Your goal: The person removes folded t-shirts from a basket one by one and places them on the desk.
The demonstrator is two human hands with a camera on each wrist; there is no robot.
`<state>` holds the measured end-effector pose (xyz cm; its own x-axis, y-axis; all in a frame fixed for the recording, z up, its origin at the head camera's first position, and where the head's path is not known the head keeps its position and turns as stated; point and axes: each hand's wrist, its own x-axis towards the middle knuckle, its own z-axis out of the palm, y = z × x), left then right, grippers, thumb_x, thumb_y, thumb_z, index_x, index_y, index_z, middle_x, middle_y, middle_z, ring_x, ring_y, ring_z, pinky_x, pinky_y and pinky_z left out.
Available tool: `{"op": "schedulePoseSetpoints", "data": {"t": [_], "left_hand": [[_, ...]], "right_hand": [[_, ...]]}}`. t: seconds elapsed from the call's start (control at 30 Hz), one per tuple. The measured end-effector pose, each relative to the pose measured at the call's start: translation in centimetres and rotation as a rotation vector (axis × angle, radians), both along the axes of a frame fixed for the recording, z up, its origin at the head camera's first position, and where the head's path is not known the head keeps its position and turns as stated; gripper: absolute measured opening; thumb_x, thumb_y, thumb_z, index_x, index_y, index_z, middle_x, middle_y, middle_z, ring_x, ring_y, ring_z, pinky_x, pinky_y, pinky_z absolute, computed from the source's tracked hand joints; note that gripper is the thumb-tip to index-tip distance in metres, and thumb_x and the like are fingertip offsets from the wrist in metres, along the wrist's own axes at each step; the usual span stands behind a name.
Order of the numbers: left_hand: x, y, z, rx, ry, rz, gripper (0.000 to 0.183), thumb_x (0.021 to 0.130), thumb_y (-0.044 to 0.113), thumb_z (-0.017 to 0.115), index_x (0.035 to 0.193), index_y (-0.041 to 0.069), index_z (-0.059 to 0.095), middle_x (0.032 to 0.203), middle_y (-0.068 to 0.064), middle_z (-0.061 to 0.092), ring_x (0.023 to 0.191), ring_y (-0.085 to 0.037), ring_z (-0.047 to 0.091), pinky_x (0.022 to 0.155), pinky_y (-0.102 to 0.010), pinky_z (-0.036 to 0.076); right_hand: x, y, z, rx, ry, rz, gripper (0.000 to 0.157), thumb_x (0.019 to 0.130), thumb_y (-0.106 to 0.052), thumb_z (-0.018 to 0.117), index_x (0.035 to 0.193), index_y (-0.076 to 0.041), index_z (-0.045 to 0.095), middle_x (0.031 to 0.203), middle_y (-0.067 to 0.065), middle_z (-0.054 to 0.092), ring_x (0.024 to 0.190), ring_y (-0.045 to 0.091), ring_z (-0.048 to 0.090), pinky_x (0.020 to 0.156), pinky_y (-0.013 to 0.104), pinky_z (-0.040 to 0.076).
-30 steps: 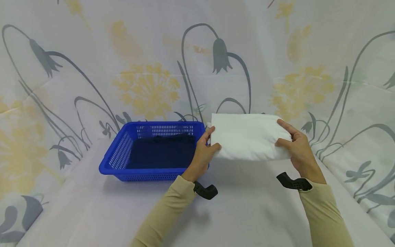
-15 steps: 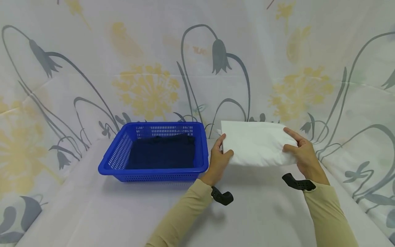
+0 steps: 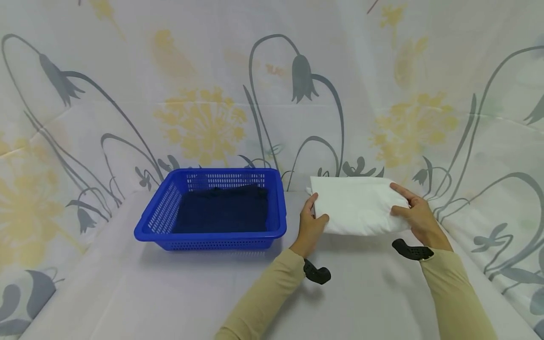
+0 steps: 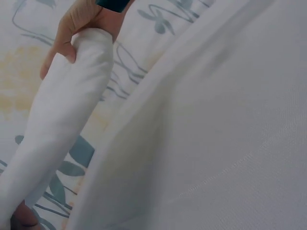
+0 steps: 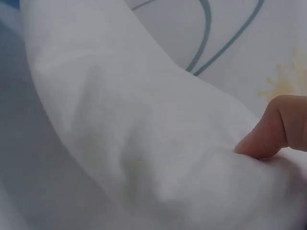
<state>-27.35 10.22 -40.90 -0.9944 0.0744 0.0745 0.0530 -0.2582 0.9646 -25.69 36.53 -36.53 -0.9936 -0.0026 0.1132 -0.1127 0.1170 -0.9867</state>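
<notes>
A folded white cloth is held up off the white-covered surface by both hands, one at each end. My left hand pinches its left edge, thumb on top and fingers behind. At the opposite end my right hand grips the right edge the same way. In the left wrist view the cloth looks thick and rounded, with the right hand at its upper end. Close up in the right wrist view, the right thumb presses into the soft cloth.
To the left stands a blue plastic basket with perforated walls. Folded dark navy cloth lies inside it. Behind hangs a white sheet printed with grey and yellow flowers. Below the hands spreads a plain white cover.
Both hands have moved the white cloth to the right and lower, away from the blue basket. The left hand no longer overlaps the basket's right side. The basket stays put.
</notes>
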Motion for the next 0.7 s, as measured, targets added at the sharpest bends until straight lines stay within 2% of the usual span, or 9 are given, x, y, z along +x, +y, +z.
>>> {"op": "schedulePoseSetpoints", "data": {"t": [0.13,0.3,0.5,0.63,0.7], "left_hand": [[-0.2,0.4,-0.5,-0.025,-0.028,-0.002,0.076,0.078,-0.012,0.054,0.148,0.013,0.04,0.147,-0.009,0.036,0.107,-0.022,0.049,0.085,-0.035,0.043],[-0.4,0.7,-1.2,-0.064,-0.046,-0.004,0.076,0.077,-0.013,0.054,0.148,0.012,0.039,0.153,-0.011,0.026,0.126,-0.027,0.039,0.094,-0.04,0.038],[-1.0,1.0,-2.0,-0.098,-0.065,-0.026,0.077,0.077,-0.013,0.055,0.148,0.01,0.038,0.153,-0.014,0.027,0.135,-0.028,0.029,0.101,-0.043,0.032],[-1.5,1.3,-2.2,-0.155,-0.094,-0.03,0.077,0.077,-0.011,0.057,0.148,0.012,0.039,0.153,-0.013,0.029,0.139,-0.027,0.024,0.105,-0.044,0.028],[-1.5,1.5,-2.3,-0.189,-0.115,-0.03,0.076,0.077,-0.01,0.059,0.148,0.014,0.04,0.153,-0.012,0.03,0.139,-0.028,0.024,0.106,-0.045,0.028]], "right_hand": [[-0.6,0.5,-0.6,0.094,0.005,0.003,0.079,0.086,0.009,0.059,0.154,-0.015,0.028,0.159,0.016,0.013,0.114,0.012,0.041,0.078,0.016,0.047],[-1.1,0.9,-1.5,0.196,-0.035,0.006,0.079,0.087,0.003,0.059,0.155,-0.017,0.024,0.161,0.012,0.007,0.127,0.025,0.031,0.081,0.014,0.043],[-1.7,1.1,-2.4,0.233,-0.045,-0.022,0.079,0.086,0.003,0.059,0.155,-0.013,0.025,0.159,0.018,0.007,0.131,0.032,0.027,0.082,0.012,0.038],[-2.2,1.3,-2.8,0.275,-0.048,-0.04,0.078,0.084,0.004,0.059,0.153,-0.008,0.025,0.158,0.021,0.01,0.132,0.035,0.024,0.083,0.012,0.035],[-2.4,1.4,-2.9,0.31,-0.057,-0.038,0.078,0.084,0.004,0.059,0.153,-0.006,0.024,0.158,0.021,0.01,0.135,0.036,0.02,0.088,0.015,0.033]]}}
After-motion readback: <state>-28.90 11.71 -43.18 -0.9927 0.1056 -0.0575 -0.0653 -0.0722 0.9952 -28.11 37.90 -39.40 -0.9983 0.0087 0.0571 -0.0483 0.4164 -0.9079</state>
